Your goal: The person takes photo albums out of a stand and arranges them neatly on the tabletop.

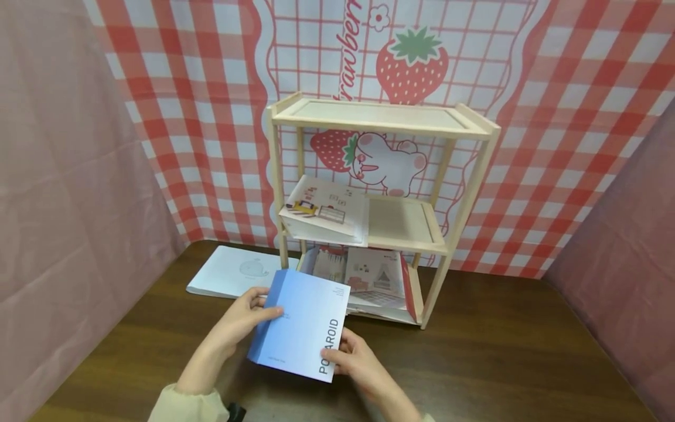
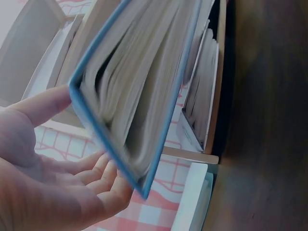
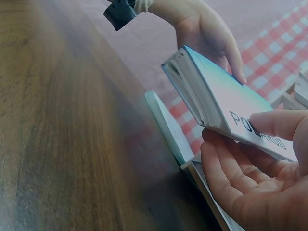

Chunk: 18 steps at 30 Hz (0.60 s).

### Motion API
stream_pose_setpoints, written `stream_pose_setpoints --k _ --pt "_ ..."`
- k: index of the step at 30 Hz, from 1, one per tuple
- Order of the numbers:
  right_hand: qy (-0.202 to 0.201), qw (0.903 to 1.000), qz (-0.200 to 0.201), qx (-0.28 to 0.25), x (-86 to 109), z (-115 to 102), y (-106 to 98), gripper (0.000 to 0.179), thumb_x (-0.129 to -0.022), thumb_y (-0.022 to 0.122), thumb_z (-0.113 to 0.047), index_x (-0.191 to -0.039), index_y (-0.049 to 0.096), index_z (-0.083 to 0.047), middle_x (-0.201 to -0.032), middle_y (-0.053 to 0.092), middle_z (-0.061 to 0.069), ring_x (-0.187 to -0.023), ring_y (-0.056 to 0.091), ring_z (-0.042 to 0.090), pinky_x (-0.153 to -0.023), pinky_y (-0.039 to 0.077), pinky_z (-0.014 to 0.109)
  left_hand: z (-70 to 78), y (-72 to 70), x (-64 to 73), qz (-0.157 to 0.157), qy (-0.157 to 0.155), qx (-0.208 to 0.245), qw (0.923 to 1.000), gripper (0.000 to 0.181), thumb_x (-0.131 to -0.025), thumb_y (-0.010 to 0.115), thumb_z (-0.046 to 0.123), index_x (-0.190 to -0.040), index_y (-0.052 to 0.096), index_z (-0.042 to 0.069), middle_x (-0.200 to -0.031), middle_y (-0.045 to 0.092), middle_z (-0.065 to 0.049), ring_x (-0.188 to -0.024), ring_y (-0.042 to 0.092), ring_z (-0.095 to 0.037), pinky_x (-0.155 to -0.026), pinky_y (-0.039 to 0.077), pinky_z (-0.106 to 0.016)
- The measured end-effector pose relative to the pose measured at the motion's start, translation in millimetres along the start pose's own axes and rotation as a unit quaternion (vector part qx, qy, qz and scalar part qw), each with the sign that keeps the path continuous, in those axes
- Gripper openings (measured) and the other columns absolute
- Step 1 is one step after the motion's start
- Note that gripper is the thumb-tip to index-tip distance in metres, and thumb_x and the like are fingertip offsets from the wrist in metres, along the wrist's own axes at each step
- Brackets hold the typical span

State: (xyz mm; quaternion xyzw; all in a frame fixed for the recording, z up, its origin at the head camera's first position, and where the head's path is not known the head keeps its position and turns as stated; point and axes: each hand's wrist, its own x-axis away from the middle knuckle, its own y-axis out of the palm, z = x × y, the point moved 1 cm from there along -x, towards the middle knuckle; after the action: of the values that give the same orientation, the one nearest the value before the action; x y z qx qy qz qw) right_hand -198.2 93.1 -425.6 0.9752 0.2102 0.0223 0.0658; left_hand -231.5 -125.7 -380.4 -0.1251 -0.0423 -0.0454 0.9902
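Observation:
A photo album with a blue-to-white cover marked POLAROID is held above the table, tilted, in front of the shelf. My left hand grips its blue spine side, thumb on the front cover and fingers behind. At the opposite edge my right hand pinches it, thumb over the lettering and fingers underneath. In the left wrist view the album shows its thick page edges, slightly fanned. The right wrist view shows the closed album between both hands.
A small wooden shelf stands behind the hands. An illustrated book lies on its middle tier, jutting past the front edge. Several albums or books fill the bottom tier. Left of the shelf lies a white whale-print book on the brown table.

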Motion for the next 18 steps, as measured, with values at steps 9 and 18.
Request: stream_pose_setpoints --k 9,18 --pt "0.003 0.9997 0.016 0.018 -9.5 3 8 0.037 -0.079 0.055 -0.008 -0.110 0.045 0.009 -0.086 0.060 0.012 -0.074 0.059 0.018 -0.064 0.049 0.032 -4.1 -1.1 -0.1 0.032 -0.009 0.002 0.9994 0.062 -0.074 0.063 0.029 -0.123 0.036 0.002 -0.114 0.047 -0.018 -0.097 0.048 -0.024 -0.074 0.044 -0.035" --pt "0.015 0.9996 0.019 0.016 -16.3 7 16 0.032 -0.081 0.053 -0.010 -0.105 0.047 0.010 -0.082 0.061 0.011 -0.072 0.059 0.017 -0.064 0.049 0.031 -6.7 -10.2 2.5 0.033 -0.010 -0.019 0.9992 0.060 -0.077 0.060 0.027 -0.124 0.036 -0.001 -0.120 0.043 -0.020 -0.103 0.045 -0.028 -0.081 0.041 -0.039"
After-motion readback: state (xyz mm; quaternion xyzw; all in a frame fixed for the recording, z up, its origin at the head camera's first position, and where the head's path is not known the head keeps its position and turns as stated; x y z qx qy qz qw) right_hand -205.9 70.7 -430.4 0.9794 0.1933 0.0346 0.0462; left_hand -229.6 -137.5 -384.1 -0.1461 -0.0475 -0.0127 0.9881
